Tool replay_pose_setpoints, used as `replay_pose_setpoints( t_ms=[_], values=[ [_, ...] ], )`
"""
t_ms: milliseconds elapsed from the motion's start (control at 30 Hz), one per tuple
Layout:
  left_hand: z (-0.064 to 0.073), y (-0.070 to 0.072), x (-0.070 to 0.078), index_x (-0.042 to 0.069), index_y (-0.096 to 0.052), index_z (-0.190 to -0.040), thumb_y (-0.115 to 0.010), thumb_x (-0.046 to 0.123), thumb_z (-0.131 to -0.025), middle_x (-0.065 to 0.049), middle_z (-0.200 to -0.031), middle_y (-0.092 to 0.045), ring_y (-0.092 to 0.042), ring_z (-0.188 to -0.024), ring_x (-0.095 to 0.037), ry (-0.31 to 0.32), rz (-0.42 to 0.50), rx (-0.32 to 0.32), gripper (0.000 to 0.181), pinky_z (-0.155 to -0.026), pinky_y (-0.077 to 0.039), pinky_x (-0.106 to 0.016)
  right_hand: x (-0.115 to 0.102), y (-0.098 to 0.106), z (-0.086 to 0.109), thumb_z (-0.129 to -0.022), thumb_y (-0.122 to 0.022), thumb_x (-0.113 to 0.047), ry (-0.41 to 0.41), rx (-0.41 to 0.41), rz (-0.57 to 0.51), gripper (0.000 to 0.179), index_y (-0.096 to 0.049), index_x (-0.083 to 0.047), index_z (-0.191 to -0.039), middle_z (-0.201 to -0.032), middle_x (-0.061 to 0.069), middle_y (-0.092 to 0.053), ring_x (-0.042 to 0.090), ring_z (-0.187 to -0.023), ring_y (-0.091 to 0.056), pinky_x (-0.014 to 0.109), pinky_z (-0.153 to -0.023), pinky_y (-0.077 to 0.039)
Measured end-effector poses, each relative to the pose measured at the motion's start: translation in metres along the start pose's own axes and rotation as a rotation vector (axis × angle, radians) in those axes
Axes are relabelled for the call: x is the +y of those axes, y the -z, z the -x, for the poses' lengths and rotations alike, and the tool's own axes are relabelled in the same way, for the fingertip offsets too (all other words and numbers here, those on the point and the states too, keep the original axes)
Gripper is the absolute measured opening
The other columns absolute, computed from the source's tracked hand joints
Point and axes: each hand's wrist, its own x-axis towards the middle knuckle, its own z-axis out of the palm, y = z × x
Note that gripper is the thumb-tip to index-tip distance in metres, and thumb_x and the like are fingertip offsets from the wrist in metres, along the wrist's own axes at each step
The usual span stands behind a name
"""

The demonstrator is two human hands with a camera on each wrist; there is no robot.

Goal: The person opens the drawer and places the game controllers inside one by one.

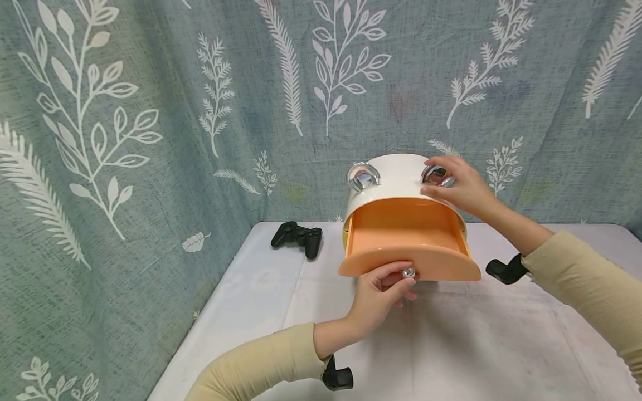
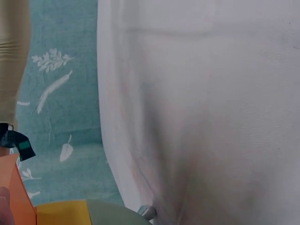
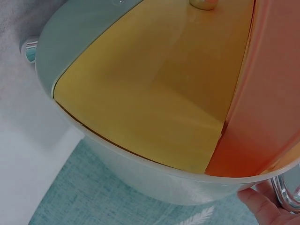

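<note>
A small white cabinet (image 1: pixel 393 172) with a rounded top and two shiny ring-shaped pieces stands on the table. Its orange drawer (image 1: pixel 443 264) is pulled out, and the inside of it shows bare. My left hand (image 1: pixel 378 295) pinches the round silver knob (image 1: pixel 408 273) on the drawer front. Up at the top right, my right hand (image 1: pixel 463 186) grips the right chrome piece (image 1: pixel 432 174) between thumb and fingers. The left chrome piece (image 1: pixel 363 177) stands free. Below the orange drawer, the right wrist view shows a yellow drawer front (image 3: pixel 150 89), flush with the cabinet, and a grey-green section (image 3: pixel 77 44).
A black game controller (image 1: pixel 298 238) lies on the white-covered table (image 1: pixel 281 289), left of the cabinet. Close behind hangs a green curtain (image 1: pixel 301 167) with white leaf patterns, which also runs along the left side. A silver foot (image 3: pixel 30 50) sticks out under the cabinet.
</note>
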Motion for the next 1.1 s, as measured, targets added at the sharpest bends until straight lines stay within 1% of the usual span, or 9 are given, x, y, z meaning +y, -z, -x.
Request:
replay_pose_setpoints(
  t_ms=[133, 300, 367, 567, 633, 867, 1100],
  values=[
    [-0.001, 0.002, -0.011, 0.003, -0.055, -0.107, -0.056, 0.010, -0.079, -0.020, -0.093, -0.059, -0.060, -0.063, -0.029, -0.027, 0.012, -0.016, 0.029, -0.048, -0.045, -0.024, 0.000, 0.000, 0.000, -0.072, -0.063, -0.035, 0.004, 0.002, -0.002, 0.054, -0.044, -0.015, -0.118, -0.119, 0.006, -0.039, 0.023, -0.086, -0.042, 0.043, -0.069, -0.035],
    [-0.002, 0.003, -0.014, 0.002, -0.054, -0.108, -0.055, 0.011, -0.079, -0.022, -0.092, -0.058, -0.058, -0.065, -0.036, -0.071, 0.026, -0.028, 0.030, -0.048, -0.045, -0.025, -0.001, 0.000, 0.000, -0.072, -0.063, -0.035, 0.004, 0.004, -0.003, 0.054, -0.044, -0.015, -0.118, -0.120, 0.006, -0.039, 0.023, -0.086, -0.042, 0.043, -0.069, -0.035],
    [-0.002, 0.002, -0.013, 0.000, -0.054, -0.107, -0.055, 0.011, -0.079, -0.023, -0.091, -0.058, -0.057, -0.066, -0.037, -0.072, 0.030, -0.028, 0.030, -0.049, -0.045, -0.024, -0.001, 0.000, 0.000, -0.072, -0.063, -0.035, 0.002, 0.005, -0.004, 0.054, -0.045, -0.015, -0.118, -0.120, 0.006, -0.039, 0.023, -0.086, -0.042, 0.042, -0.069, -0.035],
    [0.001, 0.000, -0.013, 0.000, -0.054, -0.107, -0.056, 0.010, -0.078, -0.024, -0.091, -0.058, -0.056, -0.067, -0.039, -0.022, 0.050, -0.029, 0.030, -0.051, -0.044, -0.022, -0.001, 0.000, 0.000, -0.072, -0.063, -0.035, -0.007, 0.001, -0.008, 0.053, -0.045, -0.015, -0.118, -0.120, 0.006, -0.038, 0.023, -0.086, -0.042, 0.041, -0.067, -0.034],
    [0.001, 0.000, -0.013, 0.000, -0.054, -0.107, -0.056, 0.010, -0.078, -0.024, -0.091, -0.058, -0.057, -0.068, -0.037, -0.014, 0.052, -0.029, 0.030, -0.051, -0.044, -0.022, -0.001, 0.000, 0.000, -0.072, -0.063, -0.035, -0.009, 0.000, -0.008, 0.053, -0.045, -0.016, -0.118, -0.121, 0.006, -0.038, 0.023, -0.086, -0.042, 0.041, -0.067, -0.034],
    [0.007, 0.000, -0.012, 0.001, -0.056, -0.106, -0.057, 0.013, -0.078, -0.024, -0.088, -0.058, -0.060, -0.066, -0.029, -0.030, 0.014, -0.045, 0.030, -0.052, -0.046, -0.024, -0.001, 0.000, 0.001, -0.072, -0.063, -0.035, -0.007, -0.002, 0.002, 0.053, -0.044, -0.016, -0.118, -0.121, 0.006, -0.038, 0.022, -0.086, -0.041, 0.041, -0.066, -0.034],
    [0.007, 0.000, -0.014, 0.000, -0.055, -0.105, -0.057, 0.011, -0.078, -0.027, -0.087, -0.057, -0.061, -0.066, -0.021, -0.052, 0.026, -0.066, 0.029, -0.052, -0.046, -0.023, 0.000, 0.000, 0.000, -0.072, -0.062, -0.036, 0.000, -0.001, 0.002, 0.053, -0.045, -0.016, -0.118, -0.121, 0.006, -0.038, 0.023, -0.087, -0.041, 0.041, -0.067, -0.034]
  ],
)
